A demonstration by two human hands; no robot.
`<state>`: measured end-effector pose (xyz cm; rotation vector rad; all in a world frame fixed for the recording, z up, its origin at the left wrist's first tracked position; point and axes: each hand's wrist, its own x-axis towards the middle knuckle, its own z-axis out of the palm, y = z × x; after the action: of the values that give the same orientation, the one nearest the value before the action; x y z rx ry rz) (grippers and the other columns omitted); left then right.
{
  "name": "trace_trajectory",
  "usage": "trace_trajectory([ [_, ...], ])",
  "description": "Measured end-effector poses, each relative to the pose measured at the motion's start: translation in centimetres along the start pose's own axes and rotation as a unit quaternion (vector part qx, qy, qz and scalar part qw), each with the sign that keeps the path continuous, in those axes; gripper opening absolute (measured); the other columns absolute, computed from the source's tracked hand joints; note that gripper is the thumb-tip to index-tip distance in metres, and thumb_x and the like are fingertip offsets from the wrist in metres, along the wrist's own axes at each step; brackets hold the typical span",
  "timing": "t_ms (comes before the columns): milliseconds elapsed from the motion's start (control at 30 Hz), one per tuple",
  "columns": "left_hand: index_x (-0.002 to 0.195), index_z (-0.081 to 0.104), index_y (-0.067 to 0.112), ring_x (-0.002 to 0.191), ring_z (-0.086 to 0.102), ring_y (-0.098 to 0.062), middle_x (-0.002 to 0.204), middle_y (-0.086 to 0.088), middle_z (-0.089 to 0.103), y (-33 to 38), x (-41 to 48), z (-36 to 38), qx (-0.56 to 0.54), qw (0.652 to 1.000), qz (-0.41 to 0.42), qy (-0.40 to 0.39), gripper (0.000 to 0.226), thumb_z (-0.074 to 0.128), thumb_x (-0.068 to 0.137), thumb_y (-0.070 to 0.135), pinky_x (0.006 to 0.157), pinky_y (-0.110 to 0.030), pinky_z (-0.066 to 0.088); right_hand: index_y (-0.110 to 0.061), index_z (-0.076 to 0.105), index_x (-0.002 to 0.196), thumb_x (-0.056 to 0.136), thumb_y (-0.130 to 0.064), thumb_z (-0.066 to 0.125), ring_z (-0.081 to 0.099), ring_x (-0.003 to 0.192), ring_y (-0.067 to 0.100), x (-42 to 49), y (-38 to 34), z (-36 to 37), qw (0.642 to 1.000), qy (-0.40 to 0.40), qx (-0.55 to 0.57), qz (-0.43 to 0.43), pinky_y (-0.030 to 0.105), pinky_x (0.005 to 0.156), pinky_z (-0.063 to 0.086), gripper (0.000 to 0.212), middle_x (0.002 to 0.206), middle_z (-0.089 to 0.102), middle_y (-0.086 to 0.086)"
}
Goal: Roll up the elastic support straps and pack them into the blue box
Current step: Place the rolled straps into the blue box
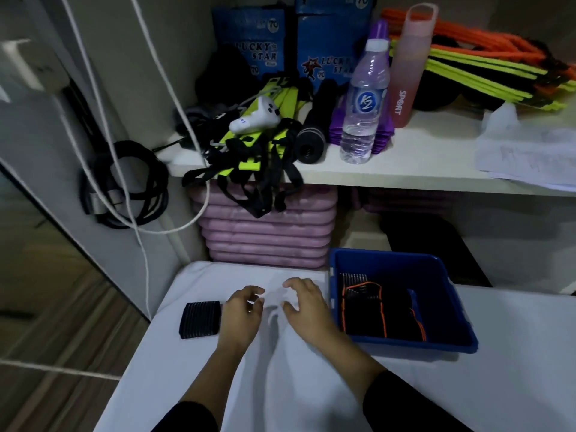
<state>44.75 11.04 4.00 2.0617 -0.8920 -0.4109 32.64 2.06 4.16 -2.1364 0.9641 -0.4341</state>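
A black ribbed elastic strap lies folded on the white cloth-covered table, just left of my left hand. My left hand hovers over the cloth with loosely curled fingers and holds nothing. My right hand is beside it, fingers spread and relaxed, also holding nothing. The blue box stands right of my right hand. Inside it lie black straps with orange edging and a ribbed black one at the back.
A white shelf above holds tangled yellow-black straps, a white controller, a water bottle, a pink bottle and papers. Pink mats are stacked below. White cables hang at left.
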Motion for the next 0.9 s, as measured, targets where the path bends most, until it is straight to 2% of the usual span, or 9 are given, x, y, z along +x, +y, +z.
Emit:
trace_trajectory([
  [67, 0.102, 0.066, 0.016, 0.075, 0.059, -0.010, 0.093, -0.003, 0.066, -2.7, 0.4, -2.1, 0.030, 0.999, -0.020, 0.023, 0.017, 0.058, 0.088, 0.012, 0.072, -0.021, 0.047, -0.022, 0.047, 0.125, 0.090, -0.027, 0.056, 0.046, 0.121, 0.024, 0.7, -0.2, 3.3, 0.997, -0.068, 0.000, 0.041, 0.041, 0.102, 0.041, 0.036, 0.127, 0.049, 0.005],
  [200, 0.108, 0.066, 0.011, 0.098, 0.055, -0.031, 0.105, -0.016, 0.063, -8.7, 1.2, -5.6, 0.098, 0.990, -0.065, 0.080, 0.026, 0.062, 0.082, 0.006, 0.086, -0.030, 0.041, -0.022, 0.037, 0.135, 0.091, -0.040, 0.054, 0.045, 0.126, 0.025, 1.7, -0.8, 9.2, 0.980, -0.162, 0.023, 0.113, 0.040, 0.106, 0.039, 0.051, 0.138, 0.045, 0.008],
  [300, 0.125, 0.055, 0.015, 0.107, 0.050, -0.038, 0.112, -0.023, 0.058, -12.3, 1.7, -7.0, 0.120, 0.983, -0.126, 0.057, 0.042, 0.062, 0.084, 0.012, 0.095, -0.041, 0.039, -0.024, 0.025, 0.144, 0.090, -0.043, 0.054, 0.041, 0.132, 0.025, 2.4, -1.6, 12.8, 0.972, -0.189, 0.037, 0.135, 0.041, 0.109, 0.036, 0.064, 0.145, 0.040, 0.009],
  [433, 0.144, 0.028, 0.023, 0.112, 0.050, -0.035, 0.118, -0.017, 0.057, -14.5, 2.5, -7.0, 0.138, 0.981, -0.131, -0.027, 0.058, 0.052, 0.091, 0.026, 0.099, -0.040, 0.035, -0.027, 0.014, 0.149, 0.091, -0.032, 0.057, 0.038, 0.135, 0.022, 3.3, -3.4, 16.0, 0.976, -0.183, 0.057, 0.102, 0.032, 0.112, 0.031, 0.073, 0.149, 0.036, 0.003],
  [500, 0.146, 0.023, 0.024, 0.115, 0.050, -0.031, 0.125, -0.011, 0.056, -15.1, 2.7, -6.7, 0.139, 0.982, -0.119, -0.054, 0.059, 0.044, 0.092, 0.036, 0.100, -0.035, 0.031, -0.029, 0.012, 0.149, 0.091, -0.031, 0.057, 0.040, 0.134, 0.021, 3.7, -3.9, 17.1, 0.976, -0.183, 0.066, 0.094, 0.033, 0.112, 0.031, 0.074, 0.148, 0.038, 0.002],
  [567, 0.146, 0.021, 0.026, 0.116, 0.048, -0.029, 0.129, -0.008, 0.053, -15.4, 2.7, -6.4, 0.167, 0.977, -0.110, -0.071, 0.068, 0.030, 0.084, 0.053, 0.098, -0.032, 0.028, -0.032, 0.012, 0.149, 0.091, -0.030, 0.056, 0.041, 0.133, 0.021, 4.0, -4.2, 18.3, 0.975, -0.181, 0.078, 0.102, 0.036, 0.112, 0.032, 0.072, 0.149, 0.038, 0.001],
  [600, 0.146, 0.021, 0.029, 0.116, 0.046, -0.030, 0.130, -0.008, 0.052, -15.6, 2.7, -6.1, 0.183, 0.974, -0.110, -0.073, 0.069, 0.030, 0.083, 0.053, 0.097, -0.032, 0.029, -0.032, 0.013, 0.149, 0.091, -0.028, 0.055, 0.041, 0.133, 0.021, 4.1, -4.4, 18.8, 0.975, -0.178, 0.080, 0.108, 0.037, 0.112, 0.031, 0.071, 0.150, 0.037, 0.000],
  [733, 0.144, 0.025, 0.032, 0.114, 0.042, -0.032, 0.122, -0.013, 0.050, -15.5, 2.9, -5.5, 0.187, 0.972, -0.133, -0.057, 0.057, 0.047, 0.091, 0.031, 0.095, -0.035, 0.033, -0.024, 0.019, 0.148, 0.091, -0.021, 0.053, 0.038, 0.134, 0.019, 4.5, -5.0, 20.1, 0.976, -0.153, 0.081, 0.135, 0.036, 0.113, 0.029, 0.067, 0.150, 0.035, 0.001],
  [900, 0.136, 0.037, 0.032, 0.107, 0.046, -0.029, 0.114, -0.009, 0.056, -15.6, 2.5, -5.7, 0.109, 0.985, -0.120, -0.051, 0.055, 0.058, 0.086, 0.030, 0.092, -0.032, 0.032, -0.030, 0.031, 0.144, 0.085, -0.015, 0.054, 0.051, 0.121, 0.021, 4.2, -4.6, 20.2, 0.967, -0.119, 0.126, 0.189, 0.036, 0.104, 0.043, 0.064, 0.135, 0.051, 0.002],
])
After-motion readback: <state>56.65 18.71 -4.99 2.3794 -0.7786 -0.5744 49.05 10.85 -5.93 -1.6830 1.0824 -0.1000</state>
